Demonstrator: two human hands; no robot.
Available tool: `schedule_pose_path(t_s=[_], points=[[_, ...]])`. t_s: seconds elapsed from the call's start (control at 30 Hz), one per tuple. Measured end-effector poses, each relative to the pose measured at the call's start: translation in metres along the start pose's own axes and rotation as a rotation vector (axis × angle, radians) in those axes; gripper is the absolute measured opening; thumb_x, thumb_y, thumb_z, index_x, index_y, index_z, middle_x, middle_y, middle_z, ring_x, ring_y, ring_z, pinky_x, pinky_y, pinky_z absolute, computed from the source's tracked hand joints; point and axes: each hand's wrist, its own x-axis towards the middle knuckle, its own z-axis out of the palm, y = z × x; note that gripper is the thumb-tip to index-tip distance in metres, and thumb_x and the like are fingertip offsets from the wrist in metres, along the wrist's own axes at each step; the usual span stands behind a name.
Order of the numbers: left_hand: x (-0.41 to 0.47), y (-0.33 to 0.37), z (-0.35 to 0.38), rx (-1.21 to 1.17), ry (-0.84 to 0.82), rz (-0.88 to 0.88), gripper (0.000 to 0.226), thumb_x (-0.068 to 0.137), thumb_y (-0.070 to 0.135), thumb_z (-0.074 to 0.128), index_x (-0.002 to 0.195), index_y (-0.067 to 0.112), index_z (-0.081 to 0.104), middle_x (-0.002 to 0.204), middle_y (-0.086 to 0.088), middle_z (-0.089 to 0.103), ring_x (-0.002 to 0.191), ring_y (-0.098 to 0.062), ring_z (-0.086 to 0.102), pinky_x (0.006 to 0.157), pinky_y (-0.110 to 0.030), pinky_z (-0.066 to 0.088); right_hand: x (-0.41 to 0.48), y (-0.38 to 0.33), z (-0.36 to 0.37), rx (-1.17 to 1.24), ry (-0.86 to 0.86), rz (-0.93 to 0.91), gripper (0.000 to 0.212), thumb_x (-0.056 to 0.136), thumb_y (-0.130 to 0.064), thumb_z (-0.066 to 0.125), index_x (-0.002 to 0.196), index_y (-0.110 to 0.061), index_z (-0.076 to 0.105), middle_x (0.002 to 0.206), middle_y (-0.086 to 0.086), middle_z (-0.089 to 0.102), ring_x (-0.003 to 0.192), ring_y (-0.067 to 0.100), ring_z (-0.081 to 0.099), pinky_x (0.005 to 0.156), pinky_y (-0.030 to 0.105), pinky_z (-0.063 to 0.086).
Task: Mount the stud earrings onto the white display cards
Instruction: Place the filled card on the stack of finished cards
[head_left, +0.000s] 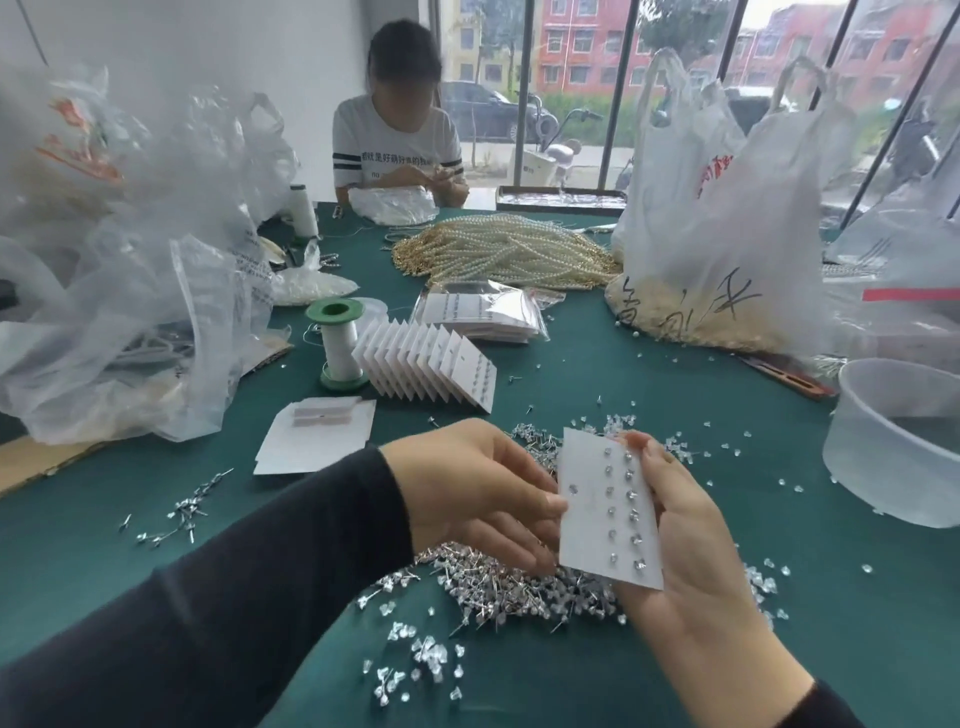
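**Stud earrings (498, 582), silver posts with clear stones: filling the card's left column**

We have the earrings heaped on the dark green table cloth (649, 374), at 6 o'clock from the white rectangular paper display card (597, 540), which we hold just above the heap. Our right hand (696, 551) cradles the card from behind, with the thumb curled over its 3 o'clock edge. Our left hand (467, 499) pinches the 9 o'clock edge between thumb and curled fingers. We cannot tell whether a stud sits under those tips.

The two columns toward 3 o'clock look full. A lone mounted stud (571, 488) sits in the column toward 9 o'clock, so we judge the card more than half done.

To do this step well, we back the card with the right fingers so it doesn't buckle. We line each post up with its row neighbour and push it straight through, never slanted. The small clear plastic backs (431, 654) scattered toward 6 o'clock will likely go on behind. A fanned row of finished white cards (431, 364) stands at 11 o'clock, and a flat stack of blank white cards (317, 441) lies at 9 o'clock.
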Motion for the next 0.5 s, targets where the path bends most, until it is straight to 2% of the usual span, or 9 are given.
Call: schedule_pose_path(t_s=[0.03,0.1,0.17,0.23,0.3,0.4,0.5], points=[[0.004,0.009,0.002,0.012,-0.018,-0.016,0.007,0.085,-0.002,0.058,0.091,-0.004,0.059,0.073,-0.016,0.067,0.052,-0.017,0.066,0.052,-0.021,0.056,0.002,-0.004,-0.001,0.011,0.029,-0.014,0.020,0.090,-0.028,0.053,0.078,-0.021,0.067,0.079,0.006,0.070,0.071,0.025,0.067,0.073,0.049,0.052],[0.015,0.027,0.007,0.077,-0.005,-0.014,0.005,0.085,-0.003,0.057,0.087,-0.005,0.061,0.066,-0.013,0.066,0.049,-0.014,0.064,0.048,-0.019,0.054,0.006,-0.010,-0.002,0.024,0.069,-0.066,0.016,0.092,-0.025,0.051,0.086,-0.018,0.064,0.077,0.005,0.070,0.070,0.022,0.068,0.070,0.045,0.054],[0.033,0.043,0.000,0.337,0.199,0.052,0.010,0.084,0.004,0.058,0.080,-0.001,0.064,0.063,-0.008,0.068,0.048,-0.011,0.062,0.046,-0.017,0.051,0.010,-0.014,-0.004,0.058,0.073,-0.171,0.014,0.095,-0.019,0.047,0.097,-0.015,0.061,0.081,0.003,0.069,0.081,0.019,0.067,0.073,0.037,0.054],[0.057,0.055,-0.018,0.656,0.513,0.133,0.016,0.082,0.013,0.057,0.078,0.001,0.068,0.068,-0.008,0.067,0.051,-0.011,0.059,0.042,-0.018,0.046,0.011,-0.015,-0.007,0.011,0.085,-0.281,0.016,0.097,-0.015,0.045,0.106,-0.015,0.058,0.095,0.003,0.066,0.097,0.018,0.065,0.081,0.033,0.051],[0.079,0.059,-0.039,0.804,0.734,0.124,0.019,0.079,0.015,0.056,0.077,0.000,0.066,0.076,-0.012,0.065,0.063,-0.020,0.060,0.048,-0.021,0.043,0.010,-0.015,-0.009,-0.095,0.103,-0.334,0.019,0.096,-0.012,0.045,0.109,-0.018,0.058,0.104,0.004,0.065,0.102,0.014,0.063,0.084,0.032,0.051],[0.107,0.049,-0.061,0.810,0.865,0.053,0.019,0.080,0.014,0.053,0.081,-0.002,0.064,0.091,-0.019,0.068,0.086,-0.032,0.064,0.066,-0.030,0.048,0.010,-0.011,-0.010,-0.186,0.093,-0.335,0.020,0.095,-0.010,0.046,0.106,-0.017,0.061,0.104,0.005,0.065,0.099,0.014,0.064,0.084,0.033,0.053],[0.123,0.032,-0.068,0.863,0.965,-0.001,0.021,0.082,0.014,0.053,0.093,-0.002,0.062,0.101,-0.019,0.066,0.094,-0.033,0.062,0.069,-0.030,0.044,0.011,-0.009,-0.011,-0.199,0.102,-0.294,0.018,0.094,-0.009,0.047,0.098,-0.014,0.064,0.096,0.008,0.065,0.090,0.016,0.065,0.076,0.035,0.054]])
